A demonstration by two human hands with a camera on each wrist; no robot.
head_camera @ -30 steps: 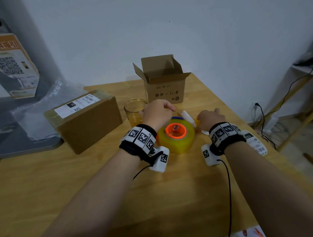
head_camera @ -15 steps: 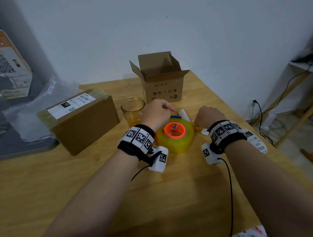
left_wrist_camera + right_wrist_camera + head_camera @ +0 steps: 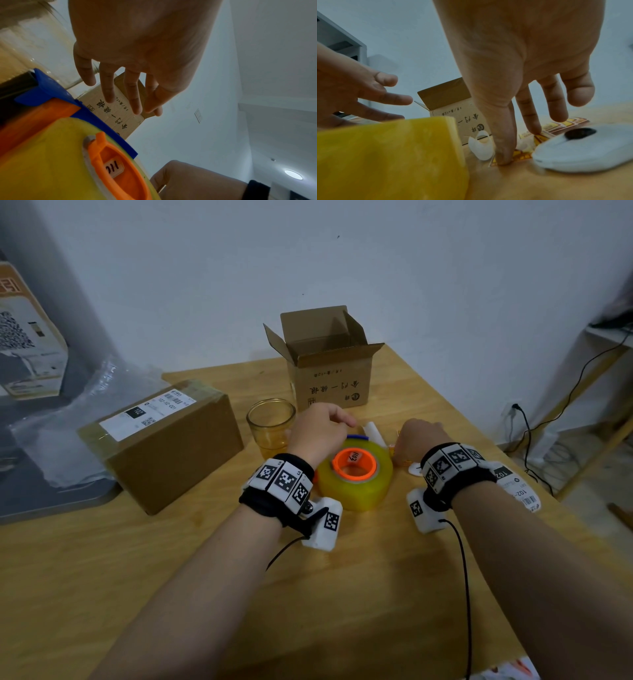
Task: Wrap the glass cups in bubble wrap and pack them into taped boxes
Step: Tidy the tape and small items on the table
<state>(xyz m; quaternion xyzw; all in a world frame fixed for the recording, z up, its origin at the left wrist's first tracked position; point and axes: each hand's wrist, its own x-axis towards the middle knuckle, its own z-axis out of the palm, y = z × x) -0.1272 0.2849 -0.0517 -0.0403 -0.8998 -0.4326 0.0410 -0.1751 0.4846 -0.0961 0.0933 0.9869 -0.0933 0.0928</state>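
Left hand [image 3: 317,429] is hovering over the far edge of the tape roll [image 3: 354,478], fingers [image 3: 107,89] relaxed and apart, gripping nothing. Right hand [image 3: 418,438] is reaching down just right of the roll, fingers spread, thumb and index fingertips pressing a yellow printed card [image 3: 522,155] flat on the table [image 3: 171,559]; no grasp. Roll's orange core is carrying a tag reading "103". Glass cup [image 3: 271,424] is standing unwrapped, upright, left of the roll. Open box [image 3: 330,368] is sitting behind it, Chinese print unreadable. Sealed box [image 3: 161,443], far left, is showing a shipping label with "102".
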